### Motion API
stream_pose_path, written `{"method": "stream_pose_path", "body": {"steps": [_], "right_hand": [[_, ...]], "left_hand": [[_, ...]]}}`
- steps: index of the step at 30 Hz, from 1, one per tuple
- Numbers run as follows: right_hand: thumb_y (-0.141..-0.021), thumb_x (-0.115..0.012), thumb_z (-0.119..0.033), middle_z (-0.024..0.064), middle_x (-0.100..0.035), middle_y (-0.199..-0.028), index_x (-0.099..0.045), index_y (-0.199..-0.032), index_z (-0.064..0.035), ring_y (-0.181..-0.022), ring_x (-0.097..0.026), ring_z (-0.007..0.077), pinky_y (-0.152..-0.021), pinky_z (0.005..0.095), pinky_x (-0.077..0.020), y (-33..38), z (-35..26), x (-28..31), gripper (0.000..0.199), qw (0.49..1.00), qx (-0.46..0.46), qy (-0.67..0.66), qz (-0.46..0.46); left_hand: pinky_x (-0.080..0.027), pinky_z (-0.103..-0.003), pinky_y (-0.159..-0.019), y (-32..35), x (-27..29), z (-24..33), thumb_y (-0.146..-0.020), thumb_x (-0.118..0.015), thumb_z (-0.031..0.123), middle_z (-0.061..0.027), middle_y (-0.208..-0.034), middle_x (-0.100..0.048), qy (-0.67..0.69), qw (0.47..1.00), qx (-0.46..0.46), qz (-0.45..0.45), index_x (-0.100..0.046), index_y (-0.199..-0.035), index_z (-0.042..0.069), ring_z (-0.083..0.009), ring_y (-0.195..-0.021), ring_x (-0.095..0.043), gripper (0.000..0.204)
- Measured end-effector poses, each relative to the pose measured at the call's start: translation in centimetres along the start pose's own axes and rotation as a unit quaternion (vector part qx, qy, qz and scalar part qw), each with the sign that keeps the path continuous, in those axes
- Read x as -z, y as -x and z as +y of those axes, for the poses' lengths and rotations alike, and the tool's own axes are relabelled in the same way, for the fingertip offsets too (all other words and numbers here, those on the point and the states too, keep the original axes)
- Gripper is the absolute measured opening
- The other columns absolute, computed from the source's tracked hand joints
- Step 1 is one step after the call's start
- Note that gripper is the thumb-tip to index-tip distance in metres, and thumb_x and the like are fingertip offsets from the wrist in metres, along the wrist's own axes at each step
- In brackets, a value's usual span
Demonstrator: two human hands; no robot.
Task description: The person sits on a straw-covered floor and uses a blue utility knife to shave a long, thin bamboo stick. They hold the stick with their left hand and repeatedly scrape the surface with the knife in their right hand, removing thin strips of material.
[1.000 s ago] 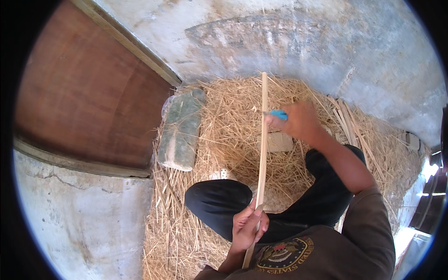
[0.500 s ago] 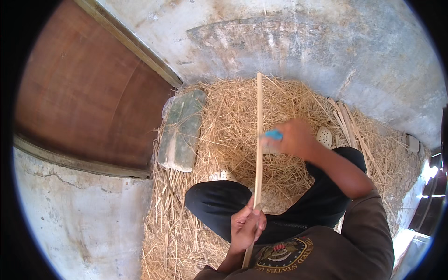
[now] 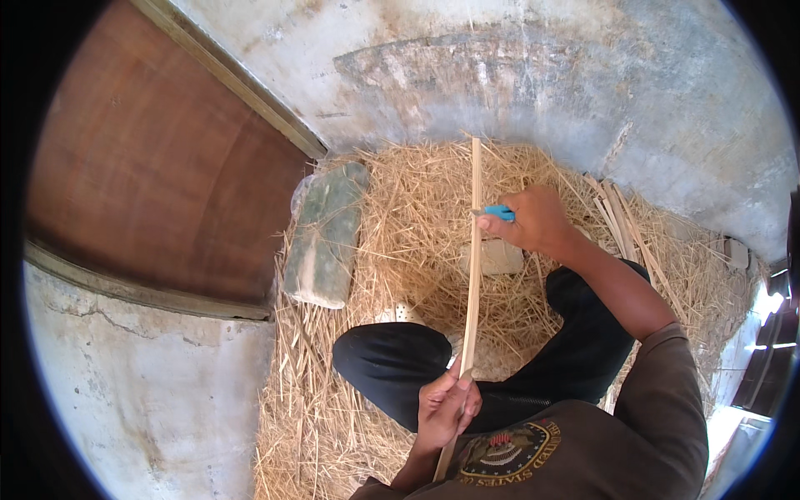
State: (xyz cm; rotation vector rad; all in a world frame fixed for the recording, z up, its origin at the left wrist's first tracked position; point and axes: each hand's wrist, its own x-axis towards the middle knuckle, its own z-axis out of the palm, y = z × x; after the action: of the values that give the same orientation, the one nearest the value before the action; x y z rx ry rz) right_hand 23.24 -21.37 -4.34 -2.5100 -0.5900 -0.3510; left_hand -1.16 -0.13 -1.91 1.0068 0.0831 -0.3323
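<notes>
1. Straw-coloured shavings and loose dry straw (image 3: 400, 208) cover the ground where the person sits with legs folded in dark trousers (image 3: 392, 367).
2. Long thin bamboo strip (image 3: 473, 250): runs nearly upright through the middle of the view, its far end over the straw near the grey wall (image 3: 542, 75), its near end at the person's chest.
3. Left hand (image 3: 446, 408): clenched around the lower part of the strip, thumb pressed along its edge, just above the brown shirt (image 3: 583, 450).
4. Right hand (image 3: 533, 221): closed around a blue-handled knife (image 3: 498, 212); the blue handle shows at the thumb side and the tool's tip meets the right edge of the strip in its upper part. The blade itself is too small to make out.
5. Pale flat stone (image 3: 498, 257): lies in the straw just below the right hand, beside the strip.
6. Greenish-grey stone slab (image 3: 325, 237): lies on the left edge of the straw, well apart from both hands.
7. Bundle of split strips (image 3: 621, 221): rests on the straw to the right of the right forearm.
8. Reddish-brown wooden door (image 3: 158, 167): fills the upper left, framed by a pale wooden jamb; cracked plaster lies below it.
</notes>
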Motion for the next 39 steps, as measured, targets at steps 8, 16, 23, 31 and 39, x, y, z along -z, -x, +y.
{"method": "stream_pose_path", "body": {"steps": [8, 16, 23, 31, 39], "right_hand": [[-0.083, -0.052, -0.07, 0.005, -0.04, -0.04, -0.054, -0.052, -0.0095, -0.036, -0.045, 0.0223, -0.039, 0.0368, -0.0352, -2.3, 2.9, 1.4, 0.068, 0.998, -0.017, 0.047, 0.032], [-0.08, -0.047, -0.077, 0.0019, -0.043, -0.04, -0.058, -0.053, -0.009, -0.037, -0.045, 0.018, -0.038, 0.0351, -0.0344, -3.6, 4.3, 2.3, 0.075, 0.997, -0.025, 0.052, 0.042], [-0.079, -0.047, -0.079, 0.0014, -0.044, -0.041, -0.059, -0.054, -0.0088, -0.038, -0.046, 0.0176, -0.039, 0.0342, -0.0367, -4.0, 5.0, 1.8, 0.076, 0.996, -0.017, 0.084, 0.019], [-0.085, -0.042, -0.076, 0.0075, -0.051, -0.047, -0.063, -0.061, -0.0039, -0.048, -0.055, 0.0244, -0.048, 0.0417, -0.0434, -6.1, 10.9, 4.2, 0.078, 0.948, -0.302, 0.104, 0.001], [-0.08, -0.059, -0.069, 0.0091, -0.048, -0.046, -0.056, -0.055, -0.0072, -0.043, -0.052, 0.0274, -0.045, 0.0389, -0.0415, 0.4, -1.5, 2.3, 0.066, 0.999, -0.023, 0.006, -0.032]], "left_hand": [[-0.033, -0.018, -0.042, 0.9, 0.2, -0.3, -0.102, -0.039, 0.007, -0.0021, -0.064, -0.046, 0.008, 1.0, 0.003, -0.028, -0.038, -0.146, 0.013, -0.006, -0.044, -0.038, 0.044], [-0.032, -0.022, -0.042, 2.2, 0.5, -0.3, -0.102, -0.039, 0.009, -0.0028, -0.059, -0.043, -0.033, 0.999, 0.023, -0.004, -0.039, -0.145, 0.009, -0.0069, -0.039, -0.032, 0.043], [-0.031, -0.023, -0.041, 2.6, 0.9, 0.0, -0.102, -0.036, 0.01, -0.0031, -0.058, -0.042, 0.007, 0.999, 0.045, -0.008, -0.039, -0.144, 0.008, -0.0075, -0.037, -0.033, 0.042], [-0.034, -0.021, -0.043, 5.6, 1.3, -0.9, -0.102, -0.039, 0.009, -0.003, -0.061, -0.047, 0.024, 0.99, 0.138, -0.028, -0.039, -0.145, 0.011, -0.0074, -0.039, -0.034, 0.043], [-0.032, -0.022, -0.042, 1.1, 2.0, -0.3, -0.102, -0.036, 0.007, -0.0074, -0.065, -0.05, 0.111, 0.994, -0.001, -0.001, -0.039, -0.145, 0.009, -0.0073, -0.036, -0.032, 0.043]]}}
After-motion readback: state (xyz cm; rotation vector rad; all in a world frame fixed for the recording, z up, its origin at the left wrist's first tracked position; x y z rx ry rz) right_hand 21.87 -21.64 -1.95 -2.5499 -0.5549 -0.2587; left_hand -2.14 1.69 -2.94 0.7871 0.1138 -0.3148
